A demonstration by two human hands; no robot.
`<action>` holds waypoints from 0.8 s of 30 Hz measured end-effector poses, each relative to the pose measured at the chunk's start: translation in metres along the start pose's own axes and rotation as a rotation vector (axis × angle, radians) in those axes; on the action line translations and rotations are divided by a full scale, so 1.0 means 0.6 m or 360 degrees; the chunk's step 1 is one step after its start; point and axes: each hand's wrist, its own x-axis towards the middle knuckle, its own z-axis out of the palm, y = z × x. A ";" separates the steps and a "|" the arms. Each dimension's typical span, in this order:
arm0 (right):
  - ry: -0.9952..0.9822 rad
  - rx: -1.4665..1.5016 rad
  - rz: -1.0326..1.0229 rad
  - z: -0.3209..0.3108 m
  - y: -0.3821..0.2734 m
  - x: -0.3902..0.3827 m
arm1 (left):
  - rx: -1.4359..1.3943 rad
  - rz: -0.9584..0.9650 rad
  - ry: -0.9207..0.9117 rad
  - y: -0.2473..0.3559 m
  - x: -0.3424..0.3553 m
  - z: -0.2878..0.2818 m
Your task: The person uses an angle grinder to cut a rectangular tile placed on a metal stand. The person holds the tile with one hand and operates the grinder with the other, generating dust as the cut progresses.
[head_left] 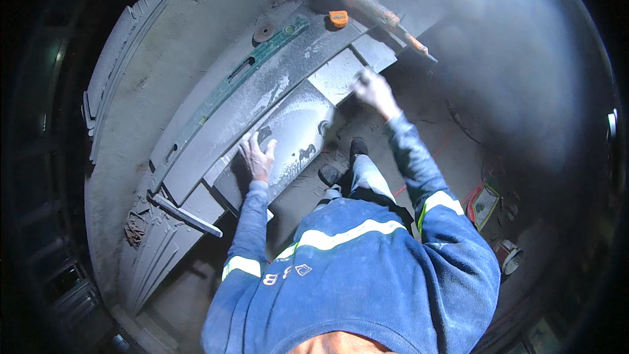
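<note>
A dark slab [291,137], streaked with pale dust and showing several dark patches where the dust is gone, lies in front of me on a ledge. My left hand [259,157] rests on its left part with the fingers spread, holding nothing. My right hand [375,93] is near the slab's far right end, beside a pale slab piece [337,76]. Its fingers look curled and a little blurred; what they hold, if anything, is hidden. Both hands are dusty.
Behind the slab lie a longer slab [216,141], a green spirit level [252,65], a round disc [264,32], an orange tape measure [338,18] and a long orange-and-grey tool [380,12]. Dust clouds the upper right. On the floor are a bucket [508,257] and a red-and-green bag [483,206].
</note>
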 end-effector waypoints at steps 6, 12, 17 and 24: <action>0.0261 -0.0876 0.0475 -0.150 0.123 0.219 | 0.0440 -0.0061 -0.0197 0.035 -0.014 0.030; 0.0169 -0.0744 0.0617 -0.150 0.194 0.257 | 0.0560 -0.0069 -0.0276 0.049 -0.008 0.022; 0.0061 -0.0548 0.0715 -0.132 0.142 0.216 | 0.0500 -0.0047 -0.0229 0.027 -0.021 0.021; 0.0169 0.0123 0.0958 -0.103 0.157 0.065 | 0.0490 0.0025 -0.0127 0.014 -0.024 0.033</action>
